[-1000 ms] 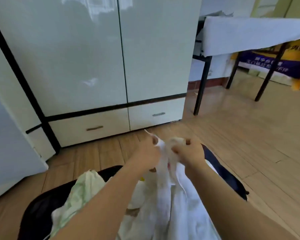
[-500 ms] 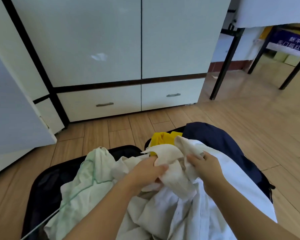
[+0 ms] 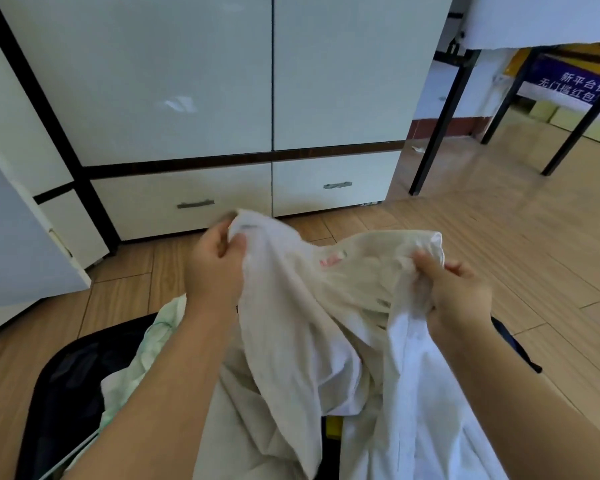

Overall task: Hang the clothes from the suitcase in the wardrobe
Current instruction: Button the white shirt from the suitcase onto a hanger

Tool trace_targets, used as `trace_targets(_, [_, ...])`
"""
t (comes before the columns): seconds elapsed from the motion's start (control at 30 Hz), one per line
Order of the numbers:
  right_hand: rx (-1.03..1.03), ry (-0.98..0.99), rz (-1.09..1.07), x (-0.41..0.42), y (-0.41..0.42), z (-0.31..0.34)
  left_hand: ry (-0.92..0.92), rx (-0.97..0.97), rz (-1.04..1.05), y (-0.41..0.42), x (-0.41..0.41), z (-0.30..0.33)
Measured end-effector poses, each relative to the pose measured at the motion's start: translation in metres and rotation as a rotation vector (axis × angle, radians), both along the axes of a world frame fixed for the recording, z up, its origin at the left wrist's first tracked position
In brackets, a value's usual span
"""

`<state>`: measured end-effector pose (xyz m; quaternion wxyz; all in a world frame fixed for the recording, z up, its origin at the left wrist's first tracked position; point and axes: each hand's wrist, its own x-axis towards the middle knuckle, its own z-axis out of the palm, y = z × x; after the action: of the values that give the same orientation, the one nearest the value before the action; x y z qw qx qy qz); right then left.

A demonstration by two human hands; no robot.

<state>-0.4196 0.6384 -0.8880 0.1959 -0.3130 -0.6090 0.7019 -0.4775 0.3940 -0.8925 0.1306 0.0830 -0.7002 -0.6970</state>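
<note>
Wardrobe [image 3: 222, 81] doors are sitting closed and nothing is hanging yet, so the task is looking barely started. Suitcase [image 3: 59, 386] on the floor is holding more clothes, including a pale green garment [image 3: 136, 368]. Left hand [image 3: 215, 271] and right hand [image 3: 458, 299] are gripping a cream shirt [image 3: 309, 306], fingers curled into the fabric, spreading it above the suitcase.

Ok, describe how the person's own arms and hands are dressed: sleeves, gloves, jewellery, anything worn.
Both forearms are bare as far as the frame shows; no sleeve or cuff is in view. The left hand and right hand wear no gloves, and no watch, bracelet or ring is visible on them.
</note>
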Motion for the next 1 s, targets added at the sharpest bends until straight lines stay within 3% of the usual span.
trace_targets(0.07, [0.072,0.014,0.102,-0.003,-0.005,0.007,0.038,-0.084,-0.169,0.018,0.001,0.01])
trace_targets(0.2, [0.279,-0.146,0.334,-0.001,-0.021,-0.024,-0.033,-0.574,-0.321,0.063,0.029,-0.019])
trace_targets(0.3, [0.288,-0.321,0.322,0.008,-0.029,-0.047,-0.106,-0.653,-0.312,0.077,0.047,-0.049])
trace_targets(0.43, [-0.127,-0.453,0.28,0.019,-0.026,-0.053,-0.18,-0.579,-0.256,0.086,0.055,-0.061])
trace_targets(0.57, [-0.241,-0.263,0.409,0.015,-0.02,-0.047,-0.319,-0.471,-0.241,0.099,0.055,-0.059])
trace_targets(0.7, [-0.208,-0.137,0.54,0.016,-0.018,-0.043,-0.653,0.185,-0.031,0.099,0.042,-0.057])
trace_targets(0.77, [-0.212,-0.163,0.591,0.019,-0.02,-0.043,-0.707,0.334,-0.04,0.097,0.046,-0.051])
trace_targets(0.87, [-0.247,-0.155,0.657,0.023,-0.022,-0.045,-0.658,0.325,-0.166,0.098,0.051,-0.052])
trace_targets(1.0, [-0.309,-0.083,0.614,0.022,-0.021,-0.041,-0.428,0.159,-0.357,0.097,0.062,-0.039])
